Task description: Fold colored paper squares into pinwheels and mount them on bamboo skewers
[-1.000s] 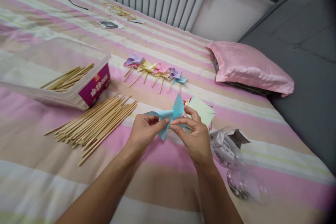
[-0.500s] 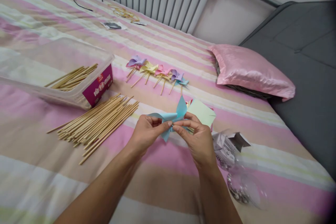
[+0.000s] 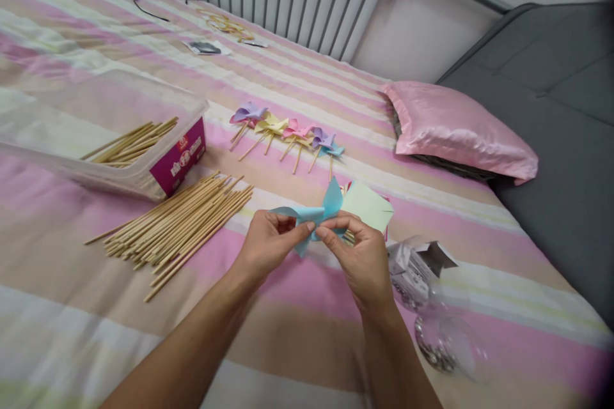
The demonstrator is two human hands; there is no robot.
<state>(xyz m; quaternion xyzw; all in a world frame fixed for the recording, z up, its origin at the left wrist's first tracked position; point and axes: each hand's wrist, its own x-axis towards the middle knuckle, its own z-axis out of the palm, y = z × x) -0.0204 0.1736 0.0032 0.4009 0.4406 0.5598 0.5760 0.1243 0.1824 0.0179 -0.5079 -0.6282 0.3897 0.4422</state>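
Striped bed for a work surface, radiator behind. Left hand and right hand both pinched shut on blue paper pinwheel, held above bed's near middle. Light, floppy, easily creased; best gripped at folded centre. Clear tub at left edge holding sticks; loose stick pile beside; clear bag of small metal bits near right edge.

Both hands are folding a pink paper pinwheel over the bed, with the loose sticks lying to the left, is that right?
Not quite. In the head view the pinwheel held by the left hand and right hand is light blue, not pink. The loose sticks do lie to the left on the bed.
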